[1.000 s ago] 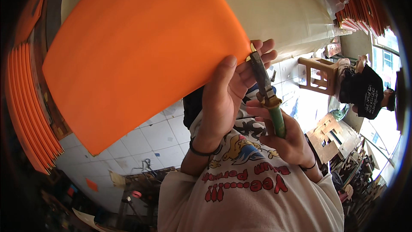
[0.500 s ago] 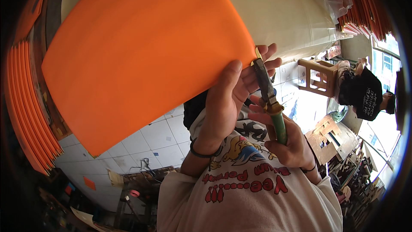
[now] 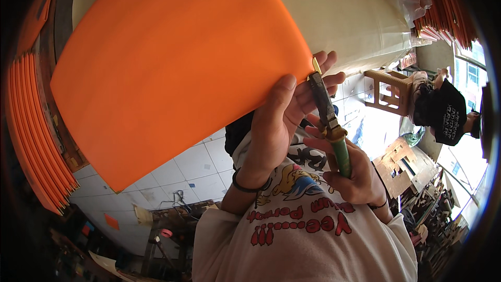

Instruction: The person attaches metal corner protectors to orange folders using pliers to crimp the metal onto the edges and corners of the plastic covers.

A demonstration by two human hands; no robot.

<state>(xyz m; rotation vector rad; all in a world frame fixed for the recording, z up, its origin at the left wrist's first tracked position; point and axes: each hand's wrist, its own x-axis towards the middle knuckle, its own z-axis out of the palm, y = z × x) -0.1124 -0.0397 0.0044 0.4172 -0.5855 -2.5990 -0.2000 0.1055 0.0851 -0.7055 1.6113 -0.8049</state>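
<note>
A large, flat orange sheet or folder (image 3: 177, 78) fills the upper left and middle of the head view. My left hand (image 3: 276, 120) grips its near right corner, thumb on top and the other fingers partly hidden beneath. At that corner shows a small gold-coloured metal piece (image 3: 316, 65). In my right hand (image 3: 357, 180) is a pair of pliers (image 3: 327, 107) with green handles, its dark jaws pressed against the metal piece at the corner. How firmly the jaws are closed is too small to tell.
Orange sheets with gold corners stand stacked at the left (image 3: 39, 136), and another stack (image 3: 443, 10) is at the upper right. Behind the sheet lies a cream-covered surface (image 3: 334, 15). To the right, a person (image 3: 446, 107) is by a brown plastic stool (image 3: 389, 93); scrap pieces (image 3: 430, 230) lie below.
Almost nothing differs. The pliers and both hands appear very slightly further right, with the whole view shifted a little; the jaws stay at the same corner.
</note>
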